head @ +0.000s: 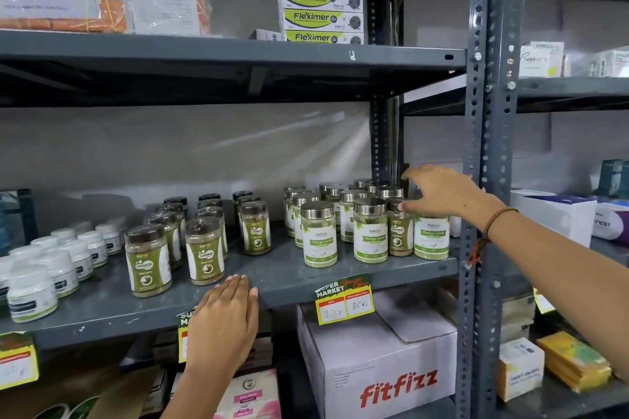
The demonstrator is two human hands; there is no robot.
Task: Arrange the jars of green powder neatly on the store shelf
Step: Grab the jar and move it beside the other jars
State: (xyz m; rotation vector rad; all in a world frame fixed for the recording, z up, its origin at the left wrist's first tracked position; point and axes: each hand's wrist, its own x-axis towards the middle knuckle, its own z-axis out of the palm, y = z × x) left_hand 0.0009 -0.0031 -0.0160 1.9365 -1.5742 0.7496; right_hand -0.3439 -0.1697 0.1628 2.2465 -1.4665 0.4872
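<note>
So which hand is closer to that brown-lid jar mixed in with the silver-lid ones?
Right. The right hand has fingertips at the brown-lid jar; the left hand rests on the shelf edge, well off to its left.

Single head-worn wide-angle view, facing forward and slightly downward at close range. The grey metal shelf (357,274) spans the frame's centre; both hands enter from below and right.

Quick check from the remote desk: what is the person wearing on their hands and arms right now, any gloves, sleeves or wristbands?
No gloves or sleeves in view: both forearms are bare. The right hand has a thin brown cord around the wrist, and a red and green thread band tied a little further up the forearm. The left hand wears nothing visible, no ring or band.
</note>
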